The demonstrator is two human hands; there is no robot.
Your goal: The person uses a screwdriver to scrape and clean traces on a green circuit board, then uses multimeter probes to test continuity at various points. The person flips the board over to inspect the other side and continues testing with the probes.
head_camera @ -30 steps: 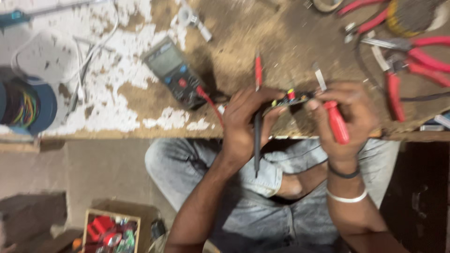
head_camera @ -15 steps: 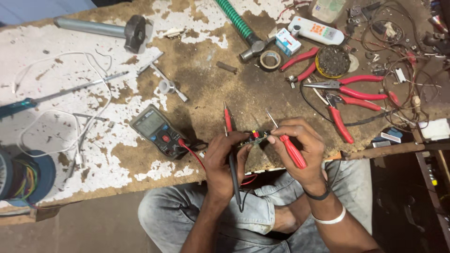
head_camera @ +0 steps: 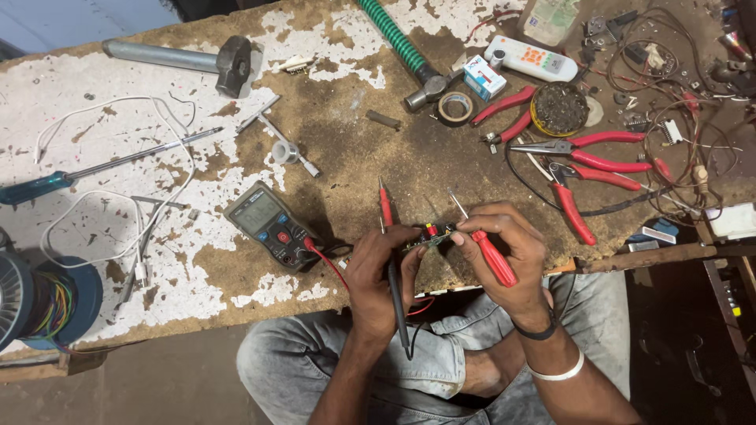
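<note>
hands probing a small board at the bench edge

left hand (head_camera: 378,271) is curled around a black test probe (head_camera: 396,303) with a red tip end (head_camera: 385,206), fingers closed on it. right hand (head_camera: 504,244) pinches a red-handled probe (head_camera: 492,256) between thumb and fingers, its metal tip pointing up and left. between both hands sits a small circuit board (head_camera: 429,234), held by the fingertips just above the near edge of the worn workbench (head_camera: 331,134). a multimeter (head_camera: 272,224) lies just left of the left hand, red lead running toward it. red-handled pliers (head_camera: 587,153) lie well apart to the right.
</note>
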